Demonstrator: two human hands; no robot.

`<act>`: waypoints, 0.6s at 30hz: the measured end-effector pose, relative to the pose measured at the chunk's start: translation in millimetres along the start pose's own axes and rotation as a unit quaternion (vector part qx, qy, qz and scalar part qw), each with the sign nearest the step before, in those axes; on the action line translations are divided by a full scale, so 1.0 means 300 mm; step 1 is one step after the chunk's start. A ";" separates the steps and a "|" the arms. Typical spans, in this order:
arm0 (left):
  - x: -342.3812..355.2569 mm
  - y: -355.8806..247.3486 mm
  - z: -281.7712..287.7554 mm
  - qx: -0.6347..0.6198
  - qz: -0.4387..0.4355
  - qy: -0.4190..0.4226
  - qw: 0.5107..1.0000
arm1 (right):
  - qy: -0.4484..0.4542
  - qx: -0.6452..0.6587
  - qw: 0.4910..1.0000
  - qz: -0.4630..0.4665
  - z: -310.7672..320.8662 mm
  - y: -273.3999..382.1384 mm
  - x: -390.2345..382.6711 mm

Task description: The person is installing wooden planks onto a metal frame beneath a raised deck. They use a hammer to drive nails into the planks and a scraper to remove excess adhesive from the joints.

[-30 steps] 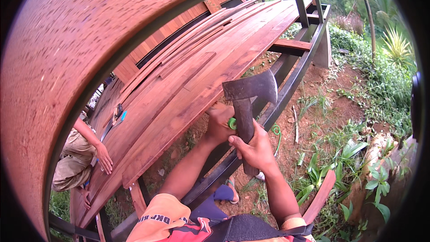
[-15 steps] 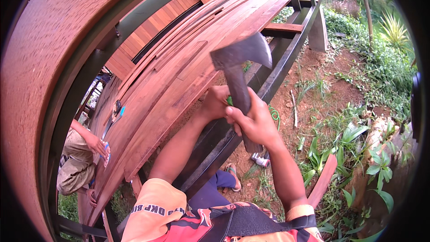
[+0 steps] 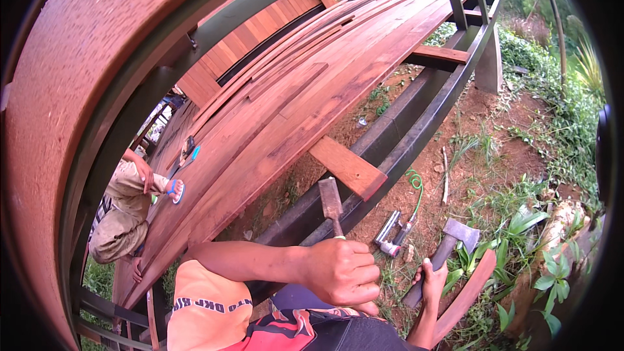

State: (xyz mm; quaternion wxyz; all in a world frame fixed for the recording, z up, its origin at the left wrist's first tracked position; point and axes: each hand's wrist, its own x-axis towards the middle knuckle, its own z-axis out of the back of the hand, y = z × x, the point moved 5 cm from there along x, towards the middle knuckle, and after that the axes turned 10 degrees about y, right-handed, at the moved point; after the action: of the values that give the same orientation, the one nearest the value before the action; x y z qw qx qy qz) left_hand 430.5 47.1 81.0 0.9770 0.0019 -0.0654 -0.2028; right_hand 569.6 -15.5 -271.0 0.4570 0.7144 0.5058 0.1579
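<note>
My left hand (image 3: 341,270) is closed around the handle of a chisel (image 3: 330,200). Its flat blade points up toward the dark steel beam (image 3: 416,136), below the edge of the reddish wooden planks (image 3: 286,123). My right hand (image 3: 434,281) hangs low on the right and grips the handle of a hatchet (image 3: 455,239). The hatchet's grey head is up, over the grass. A short wooden joist (image 3: 346,168) sticks out from under the planks, just above the chisel.
A metal tool (image 3: 390,235) with a green coiled hose (image 3: 415,185) lies on the bare dirt. A loose red board (image 3: 465,298) leans at the lower right among plants. Another person (image 3: 120,211) crouches at the left with a hand on the planks.
My right hand has swung the hatchet down from beside the plank edge to low on the right. My left hand with the chisel has come away from the planks.
</note>
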 end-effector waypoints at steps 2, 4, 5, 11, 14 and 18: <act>-0.026 0.037 0.088 0.041 0.030 0.039 0.998 | 0.013 -0.006 0.999 -0.034 0.039 -0.093 0.013; -0.086 0.196 0.209 0.080 0.093 0.067 0.990 | 0.015 -0.014 0.998 -0.060 0.077 -0.180 0.035; -0.146 0.301 0.256 0.094 0.134 0.071 0.984 | 0.013 -0.030 0.997 -0.072 0.091 -0.214 0.036; -0.671 0.764 0.228 0.033 0.376 0.124 0.918 | 0.039 -0.099 0.981 -0.164 0.180 -0.403 -0.014; -0.830 0.862 0.194 0.049 0.408 0.143 0.900 | 0.032 -0.129 0.971 -0.199 0.248 -0.467 -0.074; -0.898 0.925 0.168 -0.008 0.452 0.112 0.885 | -0.001 -0.186 0.964 -0.191 0.521 -0.744 -0.107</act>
State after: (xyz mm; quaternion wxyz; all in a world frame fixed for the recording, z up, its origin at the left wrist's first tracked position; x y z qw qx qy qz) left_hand 289.1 409.6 105.1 0.9635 -0.0130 0.0525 0.2620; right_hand 534.0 -104.8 -527.9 0.6041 0.5072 0.5939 0.1585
